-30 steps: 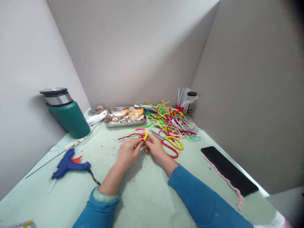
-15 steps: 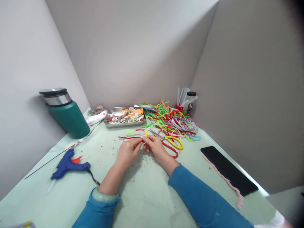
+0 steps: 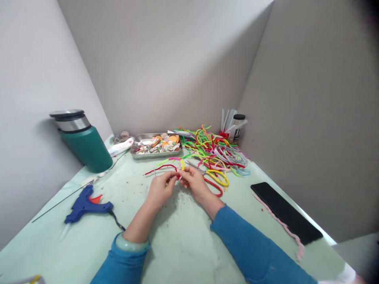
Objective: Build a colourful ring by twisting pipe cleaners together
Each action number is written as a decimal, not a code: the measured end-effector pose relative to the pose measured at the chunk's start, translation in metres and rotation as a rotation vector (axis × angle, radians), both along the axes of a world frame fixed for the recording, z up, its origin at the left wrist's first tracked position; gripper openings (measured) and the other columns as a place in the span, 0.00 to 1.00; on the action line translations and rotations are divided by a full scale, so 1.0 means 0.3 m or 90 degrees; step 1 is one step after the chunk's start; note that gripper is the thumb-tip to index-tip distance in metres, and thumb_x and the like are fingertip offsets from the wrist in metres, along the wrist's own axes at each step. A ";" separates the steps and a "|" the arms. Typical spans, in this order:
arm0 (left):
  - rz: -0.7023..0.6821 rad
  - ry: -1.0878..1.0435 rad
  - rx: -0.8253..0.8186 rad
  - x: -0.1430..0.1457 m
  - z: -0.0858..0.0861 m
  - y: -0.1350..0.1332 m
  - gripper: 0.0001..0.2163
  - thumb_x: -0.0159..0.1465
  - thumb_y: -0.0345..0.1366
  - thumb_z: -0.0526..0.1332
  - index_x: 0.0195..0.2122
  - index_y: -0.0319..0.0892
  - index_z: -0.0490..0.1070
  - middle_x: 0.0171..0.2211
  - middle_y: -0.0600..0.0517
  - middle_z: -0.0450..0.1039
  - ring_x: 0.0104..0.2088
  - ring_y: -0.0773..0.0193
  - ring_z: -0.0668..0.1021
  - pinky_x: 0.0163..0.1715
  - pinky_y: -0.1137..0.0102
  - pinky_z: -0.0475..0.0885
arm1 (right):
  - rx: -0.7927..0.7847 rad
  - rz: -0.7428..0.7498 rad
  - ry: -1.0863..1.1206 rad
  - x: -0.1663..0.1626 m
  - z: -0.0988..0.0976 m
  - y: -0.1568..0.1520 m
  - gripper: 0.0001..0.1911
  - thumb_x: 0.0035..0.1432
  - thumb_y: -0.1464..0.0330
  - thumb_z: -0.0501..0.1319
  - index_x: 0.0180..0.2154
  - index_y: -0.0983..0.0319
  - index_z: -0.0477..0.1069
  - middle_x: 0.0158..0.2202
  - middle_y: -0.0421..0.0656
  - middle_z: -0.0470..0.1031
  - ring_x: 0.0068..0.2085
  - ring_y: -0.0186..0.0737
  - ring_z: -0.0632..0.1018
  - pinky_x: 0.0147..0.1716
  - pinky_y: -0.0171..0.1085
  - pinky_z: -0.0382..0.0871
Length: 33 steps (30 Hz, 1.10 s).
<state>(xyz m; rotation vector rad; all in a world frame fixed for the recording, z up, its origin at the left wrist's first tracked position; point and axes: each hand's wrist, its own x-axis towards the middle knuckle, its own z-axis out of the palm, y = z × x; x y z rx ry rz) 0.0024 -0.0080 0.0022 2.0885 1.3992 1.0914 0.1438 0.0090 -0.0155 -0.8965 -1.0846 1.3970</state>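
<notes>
Two blue sleeves (image 3: 260,252) reach over the pale green surface (image 3: 183,246). A blue glue gun (image 3: 85,207) lies on the left; on the right, a pink strand (image 3: 276,218) runs along the near side of a black slab (image 3: 286,211).

Between these, the left hand (image 3: 161,189) and the right hand (image 3: 197,185) meet at the fingertips. The left grip pinches a red strand (image 3: 170,165) near its right end; the rest trails leftward, beyond the knuckles. The right grip pinches the yellow end of a banded strand (image 3: 174,159), which arcs up and left, through pink to green, on the far side of the red one. The join at the fingertips is partly hidden.

Just right of the right hand lie the scissors (image 3: 209,172), blades apart. Farther off stand a green bottle (image 3: 85,148), a tray (image 3: 156,156) of discs (image 3: 166,144), a tangled pile (image 3: 204,144) of bright strands and a jar (image 3: 237,132).
</notes>
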 end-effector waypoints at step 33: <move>0.018 -0.075 0.016 -0.002 0.000 0.010 0.09 0.58 0.39 0.57 0.28 0.40 0.73 0.26 0.52 0.74 0.29 0.66 0.73 0.31 0.73 0.67 | -0.037 -0.032 0.011 -0.014 -0.008 0.001 0.15 0.44 0.59 0.64 0.28 0.62 0.65 0.21 0.36 0.68 0.21 0.30 0.70 0.20 0.30 0.65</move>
